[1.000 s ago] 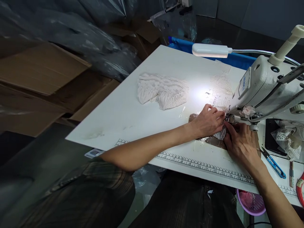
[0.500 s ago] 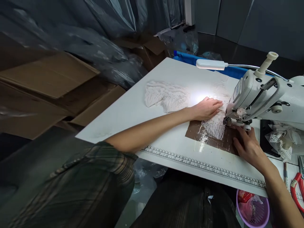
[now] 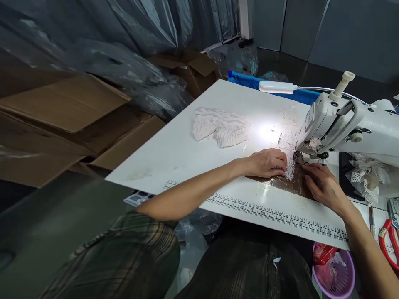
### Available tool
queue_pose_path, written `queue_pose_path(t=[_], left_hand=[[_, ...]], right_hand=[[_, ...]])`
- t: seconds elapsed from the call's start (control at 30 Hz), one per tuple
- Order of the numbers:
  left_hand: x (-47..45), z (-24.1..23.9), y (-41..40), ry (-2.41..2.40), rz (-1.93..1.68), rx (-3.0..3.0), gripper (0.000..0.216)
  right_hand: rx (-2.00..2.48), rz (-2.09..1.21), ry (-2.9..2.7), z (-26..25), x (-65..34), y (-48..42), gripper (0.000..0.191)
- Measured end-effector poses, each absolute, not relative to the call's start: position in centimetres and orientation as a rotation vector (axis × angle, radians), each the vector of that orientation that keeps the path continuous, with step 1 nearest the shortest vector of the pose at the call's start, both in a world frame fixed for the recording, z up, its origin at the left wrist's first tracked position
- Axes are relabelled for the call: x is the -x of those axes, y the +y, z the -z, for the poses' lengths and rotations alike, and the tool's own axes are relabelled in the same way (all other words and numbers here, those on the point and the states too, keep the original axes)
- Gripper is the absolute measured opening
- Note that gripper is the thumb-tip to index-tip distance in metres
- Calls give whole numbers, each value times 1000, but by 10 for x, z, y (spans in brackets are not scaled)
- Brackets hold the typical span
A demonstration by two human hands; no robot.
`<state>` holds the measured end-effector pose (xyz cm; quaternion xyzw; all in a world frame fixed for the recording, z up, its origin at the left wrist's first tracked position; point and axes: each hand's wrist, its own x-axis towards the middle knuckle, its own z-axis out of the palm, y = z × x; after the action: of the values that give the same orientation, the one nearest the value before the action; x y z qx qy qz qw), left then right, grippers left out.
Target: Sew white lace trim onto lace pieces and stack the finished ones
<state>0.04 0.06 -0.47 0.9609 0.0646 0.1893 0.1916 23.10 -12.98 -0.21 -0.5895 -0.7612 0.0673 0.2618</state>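
White lace trim [image 3: 289, 168] lies on a brown sheet [image 3: 294, 185] and runs up to the presser foot [image 3: 298, 158] of a white sewing machine [image 3: 327, 120]. My left hand [image 3: 268, 163] is closed on the lace left of the foot, fingers curled down. On the brown sheet right of the foot rests my right hand [image 3: 324, 185], its thumb and forefinger apart; its other fingers are partly hidden. A gathered piece of white lace [image 3: 221, 126] lies on the table to the left of the lamp's bright spot.
A lamp [image 3: 277, 87] on a bendable neck lights the white table [image 3: 174, 153], which has a printed ruler [image 3: 271, 214] along its front. Red-handled scissors [image 3: 386, 238] and lace scraps [image 3: 369, 178] are at right. Below hangs a purple basket [image 3: 346, 274]; cardboard boxes [image 3: 65, 104] stand left.
My left hand has moved down toward the front edge and its fingers have curled in on the lace. The right hand stays beside the presser foot. The camera view has shifted slightly.
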Motion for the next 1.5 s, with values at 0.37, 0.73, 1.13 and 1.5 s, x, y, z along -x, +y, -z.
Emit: queue_pose_path(t=[0.37, 0.73, 1.13, 1.5], left_hand=[[1, 2, -4, 245, -779, -2441, 11], [-9, 14, -9, 148, -926, -2511, 18], [-7, 17, -10, 34, -775, -3021, 26], [-7, 19, -10, 90, -705, -2965, 26]], right_hand=[[1495, -245, -2185, 2, -222, -123, 33], [1487, -73, -2283, 11, -207, -136, 36], [1579, -395, -2169, -3, -228, -117, 35], [1482, -106, -2183, 16, -226, -113, 38]])
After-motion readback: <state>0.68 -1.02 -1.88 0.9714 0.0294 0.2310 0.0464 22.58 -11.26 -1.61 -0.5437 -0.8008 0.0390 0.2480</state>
